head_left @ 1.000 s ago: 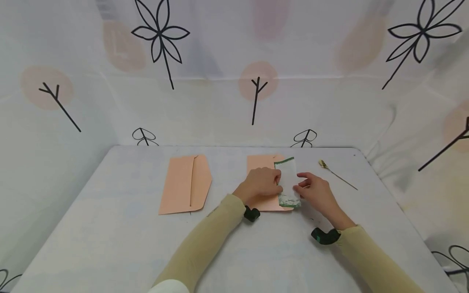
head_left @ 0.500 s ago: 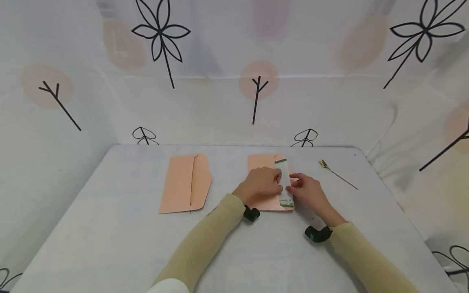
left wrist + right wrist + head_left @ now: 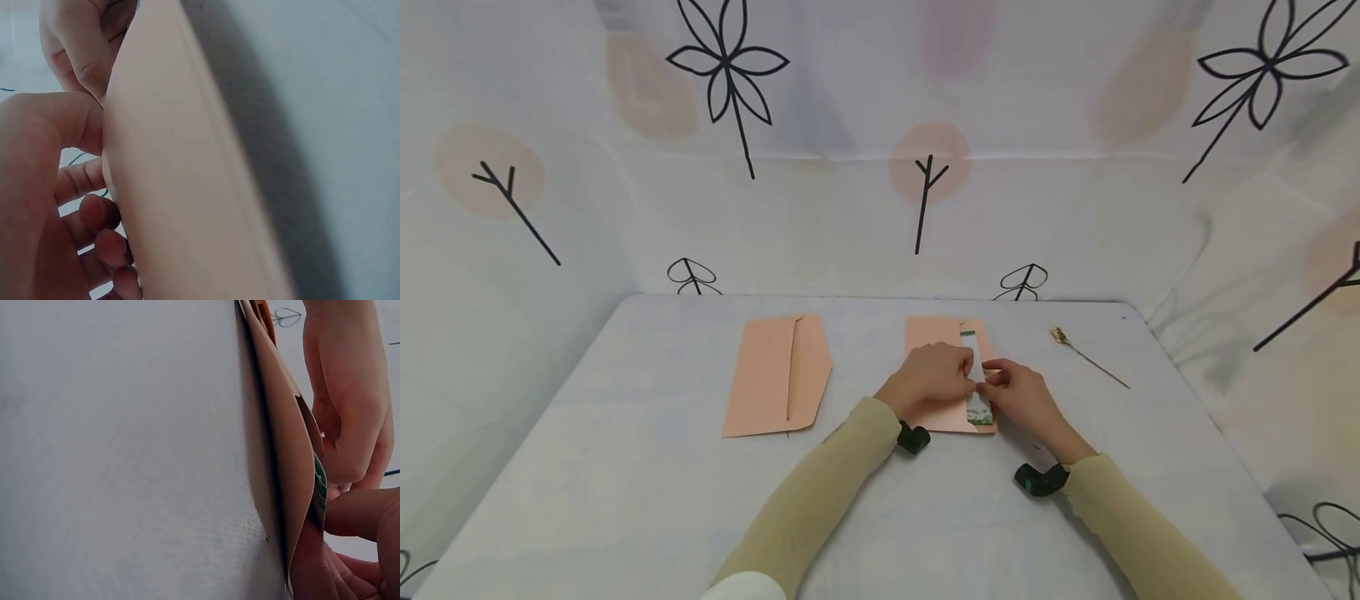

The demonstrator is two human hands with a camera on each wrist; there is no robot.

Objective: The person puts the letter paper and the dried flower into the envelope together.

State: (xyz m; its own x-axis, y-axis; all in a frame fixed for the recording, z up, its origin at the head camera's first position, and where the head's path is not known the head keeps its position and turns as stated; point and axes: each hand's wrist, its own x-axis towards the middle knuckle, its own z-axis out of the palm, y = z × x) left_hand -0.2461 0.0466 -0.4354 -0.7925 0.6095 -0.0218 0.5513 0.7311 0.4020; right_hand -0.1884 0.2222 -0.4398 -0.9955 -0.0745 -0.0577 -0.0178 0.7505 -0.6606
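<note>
A peach envelope (image 3: 927, 330) lies at the right of the table's middle. A white card (image 3: 979, 409) with green ends is partly inside it, a narrow strip showing at the opening. My left hand (image 3: 934, 372) pinches the envelope's opening edge; in the left wrist view, thumb and fingers of the left hand (image 3: 37, 169) meet at that edge. From the right, my right hand (image 3: 1026, 406) pinches the card's outer edge. In the right wrist view the card's green end (image 3: 320, 481) shows between the envelope's layers, beside the right thumb (image 3: 359, 514).
Another peach envelope (image 3: 762, 375), its flap out to the right, lies to the left. A dried flower (image 3: 1086, 356) on a thin stem rests at the right. Patterned white cloth (image 3: 835, 225) hangs behind the white table (image 3: 625, 483).
My right hand has moved left, sliding the card deeper into the envelope, so less of its width shows. The left hand has stayed in place.
</note>
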